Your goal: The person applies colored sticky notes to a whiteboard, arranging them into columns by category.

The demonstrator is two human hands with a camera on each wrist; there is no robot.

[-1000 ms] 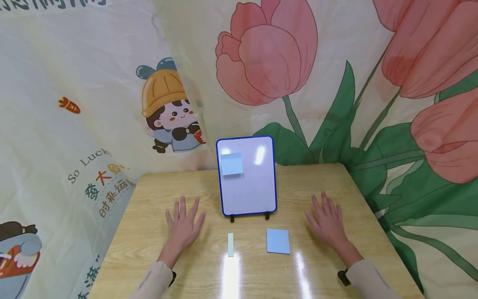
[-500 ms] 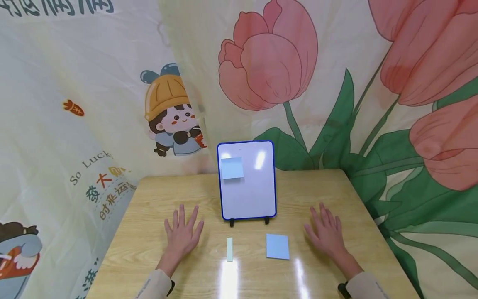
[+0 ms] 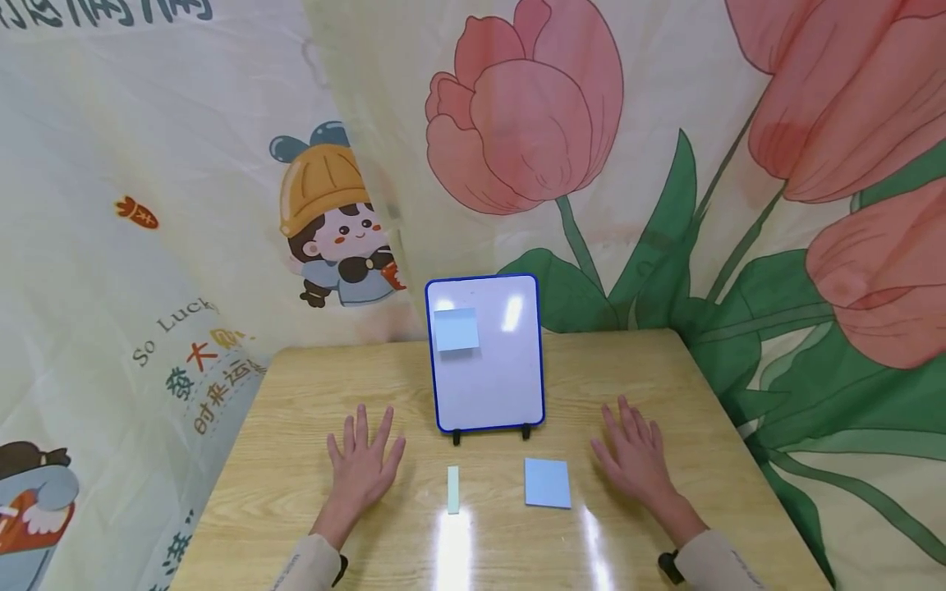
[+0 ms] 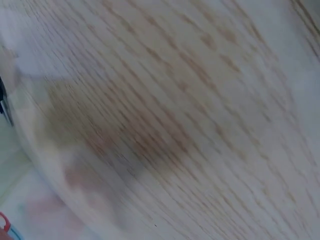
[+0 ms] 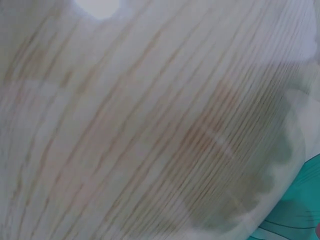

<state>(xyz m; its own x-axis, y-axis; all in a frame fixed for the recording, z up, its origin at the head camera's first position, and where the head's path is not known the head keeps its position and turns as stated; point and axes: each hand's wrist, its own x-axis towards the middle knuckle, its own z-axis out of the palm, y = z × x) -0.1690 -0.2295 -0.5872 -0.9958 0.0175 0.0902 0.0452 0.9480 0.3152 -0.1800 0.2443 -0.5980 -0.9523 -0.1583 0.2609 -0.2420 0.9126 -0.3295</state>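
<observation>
My left hand is spread with straight fingers over the left part of the wooden table. On the other side my right hand is also spread, its fingers straight, holding nothing. Closest to the right hand lies a blue sticky note pad. A thin pale green strip lies between the pad and the left hand. Behind them a small blue-framed whiteboard leans upright on black feet, with a light blue sticky note on its upper left. Both wrist views show only wood grain and blur, no fingers.
Behind the table hangs a cloth with printed tulips and a cartoon figure. The table's back edge runs just behind the whiteboard. Bright light reflections fall on the front of the table.
My right hand has shifted slightly left, toward the blue pad. The left hand stays nearly where it was. The head view has tilted a little; the objects keep their places.
</observation>
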